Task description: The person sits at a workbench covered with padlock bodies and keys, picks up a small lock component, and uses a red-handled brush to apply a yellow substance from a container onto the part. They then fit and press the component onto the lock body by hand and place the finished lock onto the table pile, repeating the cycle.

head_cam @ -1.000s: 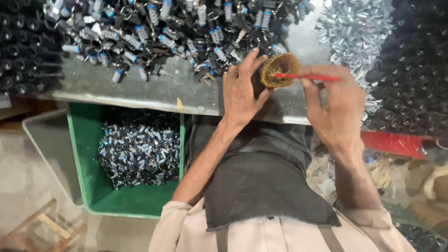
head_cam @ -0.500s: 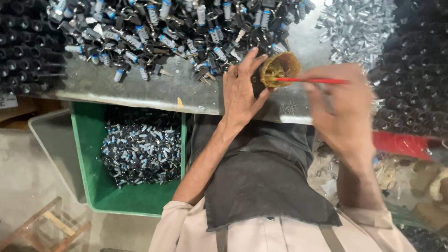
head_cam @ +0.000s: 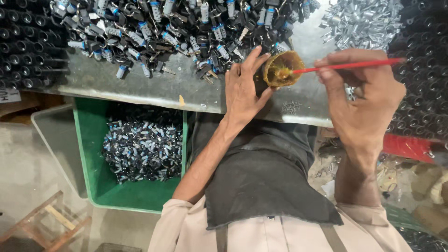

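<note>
Pot (head_cam: 283, 68): on counter (head_cam: 154, 88), cupped by left hand (head_cam: 245, 88); right hand (head_cam: 361, 100) pinches brush (head_cam: 347, 65) dipped inside.

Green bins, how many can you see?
1. The green bin sits below the table's edge, left of the person's lap, holding small dark parts. Others may be hidden out of view.

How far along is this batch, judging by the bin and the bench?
Seemingly done: black-and-blue parts heaped in the green plastic bin. In hand: left hand steadies the small amber dish; right hand dips a thin red stick into it. Left: a larger parts pile on the metal bench.
</note>
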Demonstrator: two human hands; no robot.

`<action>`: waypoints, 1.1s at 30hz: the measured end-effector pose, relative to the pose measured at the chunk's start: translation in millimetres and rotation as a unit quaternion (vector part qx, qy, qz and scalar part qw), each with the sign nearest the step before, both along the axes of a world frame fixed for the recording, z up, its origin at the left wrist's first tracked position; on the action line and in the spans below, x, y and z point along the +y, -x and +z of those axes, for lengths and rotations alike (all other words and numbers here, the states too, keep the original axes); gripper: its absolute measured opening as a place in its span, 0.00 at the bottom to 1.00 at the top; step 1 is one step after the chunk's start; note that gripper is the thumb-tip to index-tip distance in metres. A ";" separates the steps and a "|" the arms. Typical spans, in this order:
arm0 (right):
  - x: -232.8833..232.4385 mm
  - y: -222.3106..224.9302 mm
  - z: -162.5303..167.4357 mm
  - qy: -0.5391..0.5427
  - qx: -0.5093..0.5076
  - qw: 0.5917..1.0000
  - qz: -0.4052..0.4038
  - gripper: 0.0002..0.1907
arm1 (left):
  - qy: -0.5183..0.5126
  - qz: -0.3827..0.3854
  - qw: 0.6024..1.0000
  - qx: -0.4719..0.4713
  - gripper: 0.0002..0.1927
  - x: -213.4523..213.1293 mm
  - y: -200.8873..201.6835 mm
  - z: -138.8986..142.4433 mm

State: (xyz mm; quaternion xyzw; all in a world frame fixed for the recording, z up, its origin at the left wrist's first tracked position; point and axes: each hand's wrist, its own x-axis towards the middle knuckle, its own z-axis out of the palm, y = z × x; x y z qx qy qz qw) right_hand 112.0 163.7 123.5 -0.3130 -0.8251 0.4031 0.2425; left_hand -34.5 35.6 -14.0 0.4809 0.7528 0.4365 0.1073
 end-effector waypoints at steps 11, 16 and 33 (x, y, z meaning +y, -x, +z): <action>-1.9 5.0 3.2 0.027 -0.021 0.999 0.034 0.07 | 0.005 -0.001 1.000 0.001 0.53 1.5 -1.6 0.5; -3.9 5.9 15.8 0.033 -0.026 0.998 -0.056 0.06 | 0.013 0.009 1.000 0.001 0.52 3.2 -1.1 -0.5; -11.6 4.3 15.4 -0.044 -0.002 0.999 0.003 0.06 | -0.019 0.016 1.000 0.007 0.51 2.6 -2.6 1.2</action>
